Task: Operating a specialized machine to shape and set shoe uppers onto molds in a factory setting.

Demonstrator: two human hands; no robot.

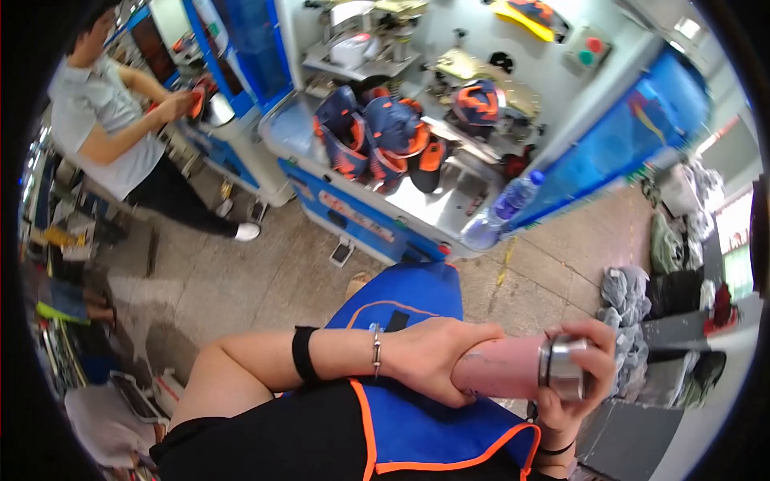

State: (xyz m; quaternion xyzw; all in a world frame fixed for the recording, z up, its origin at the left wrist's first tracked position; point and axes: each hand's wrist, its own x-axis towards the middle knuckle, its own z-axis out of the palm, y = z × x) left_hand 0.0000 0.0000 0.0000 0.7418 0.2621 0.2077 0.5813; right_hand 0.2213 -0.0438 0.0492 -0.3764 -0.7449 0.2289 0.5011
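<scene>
Held nearly sideways before the blue apron [445, 433], the pink bottle [507, 367] is clasped by the left hand's [437, 357] wrapped fingers, its steel cap [567, 369] by the right hand's [598, 367] curled ones, so a spill could be caused if the cap is loosened.

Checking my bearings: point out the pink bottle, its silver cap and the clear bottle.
Pink bottle [504, 367], head view: middle of its body.
Silver cap [566, 367], head view: its side.
Clear bottle [511, 202], head view: its middle.
</scene>
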